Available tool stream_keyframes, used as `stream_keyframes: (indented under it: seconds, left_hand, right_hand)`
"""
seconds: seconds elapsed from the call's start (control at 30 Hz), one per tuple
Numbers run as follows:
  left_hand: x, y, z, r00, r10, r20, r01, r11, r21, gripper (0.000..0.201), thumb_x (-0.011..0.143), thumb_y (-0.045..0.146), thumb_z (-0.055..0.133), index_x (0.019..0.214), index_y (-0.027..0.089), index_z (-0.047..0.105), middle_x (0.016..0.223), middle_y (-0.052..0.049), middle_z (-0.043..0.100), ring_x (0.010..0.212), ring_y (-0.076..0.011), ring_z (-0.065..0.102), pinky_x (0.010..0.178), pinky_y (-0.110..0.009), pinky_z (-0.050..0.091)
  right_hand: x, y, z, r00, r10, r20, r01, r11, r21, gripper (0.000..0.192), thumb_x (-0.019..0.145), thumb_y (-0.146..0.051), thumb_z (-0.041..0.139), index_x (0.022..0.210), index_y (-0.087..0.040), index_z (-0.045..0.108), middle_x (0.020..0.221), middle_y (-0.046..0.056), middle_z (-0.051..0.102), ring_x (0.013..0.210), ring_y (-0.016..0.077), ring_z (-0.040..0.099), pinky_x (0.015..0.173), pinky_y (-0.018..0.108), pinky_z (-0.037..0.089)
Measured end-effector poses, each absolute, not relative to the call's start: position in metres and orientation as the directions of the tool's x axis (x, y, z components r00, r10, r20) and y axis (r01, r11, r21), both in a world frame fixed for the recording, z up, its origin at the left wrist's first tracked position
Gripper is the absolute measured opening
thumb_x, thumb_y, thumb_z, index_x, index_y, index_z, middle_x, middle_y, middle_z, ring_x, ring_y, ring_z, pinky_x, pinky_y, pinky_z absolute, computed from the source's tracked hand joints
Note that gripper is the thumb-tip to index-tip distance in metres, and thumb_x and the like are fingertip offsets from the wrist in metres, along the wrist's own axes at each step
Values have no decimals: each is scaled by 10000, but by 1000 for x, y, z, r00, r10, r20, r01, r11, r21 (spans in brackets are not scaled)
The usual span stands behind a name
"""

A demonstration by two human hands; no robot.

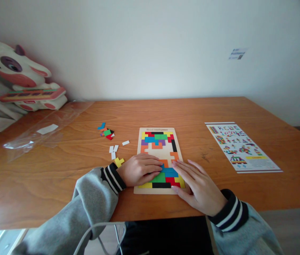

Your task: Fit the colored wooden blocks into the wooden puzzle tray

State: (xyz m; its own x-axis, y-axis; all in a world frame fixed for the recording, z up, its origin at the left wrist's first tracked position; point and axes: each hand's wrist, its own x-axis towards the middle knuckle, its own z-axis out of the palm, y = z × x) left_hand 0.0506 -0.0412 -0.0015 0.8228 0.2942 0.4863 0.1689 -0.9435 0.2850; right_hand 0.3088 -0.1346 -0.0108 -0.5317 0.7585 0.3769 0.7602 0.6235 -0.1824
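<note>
From the head view, the only one I have, the puzzle board (160,161) lies flat on the table (59,159) at lower centre of the frame, partly filled with coloured pieces and with a bare gap in its middle. My left hand (140,170) rests on the board's lower left part, fingers curled over the blue piece (169,172), fingertips pressing down on it rather than pinching it. My right hand (199,186) lies flat and spread over the board's lower right corner, touching the frame and the pieces there; it holds nothing.

As I judge it, the risk is a sideways push: if the left fingers shove the blue piece while it is not lined up with its gap, it could ride up over its neighbours and pop them loose, or the board could slide on the smooth table if the right hand eases off.

Left of the board lie a yellow piece (119,162), some white bits (114,149) and a small heap of coloured pieces (106,131). A pattern sheet (241,147) lies at right of the frame.
</note>
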Motion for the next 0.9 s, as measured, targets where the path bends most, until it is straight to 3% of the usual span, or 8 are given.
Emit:
stream_keyframes:
  seconds: [0.43, 0.6, 0.8, 0.9]
  left_hand:
    - [51, -42, -3, 824, 278, 493, 162, -950, 266, 205, 958, 217, 569, 1105, 175, 706, 1119, -83, 756, 1081, -209, 687, 948, -358, 563]
    - [48, -40, 2, 791, 278, 544, 205, -960, 193, 178, 940, 226, 602, 1079, 198, 709, 1103, -69, 759, 1095, -212, 666, 965, -372, 532]
    - [1, -7, 14, 673, 425, 605, 446, -886, 127, 167, 935, 216, 590, 1048, 199, 711, 1061, -70, 757, 937, -189, 680, 858, -351, 544]
    - [-35, 10, 18, 648, 479, 592, 483, -859, 167, 170, 922, 244, 611, 1040, 187, 720, 1012, -83, 752, 912, -193, 686, 854, -350, 541]
  right_hand:
    - [308, -133, -10, -527, 769, 363, 777, 609, -161, 534, 952, -372, 566, 1428, -147, 478, 1432, 143, 574, 1309, 283, 548, 1095, 534, 426]
    - [312, -133, -4, -527, 755, 390, 769, 619, -159, 513, 942, -405, 588, 1383, -152, 524, 1384, 152, 604, 1224, 286, 595, 1041, 501, 462]
    - [335, -100, 6, -448, 800, 399, 807, 554, -204, 342, 979, -407, 524, 1238, -201, 613, 1253, 125, 664, 1115, 282, 638, 956, 489, 501]
    - [340, -72, 4, -364, 826, 429, 815, 506, -283, 298, 991, -400, 500, 1180, -212, 633, 1213, 114, 668, 1125, 276, 638, 975, 481, 510]
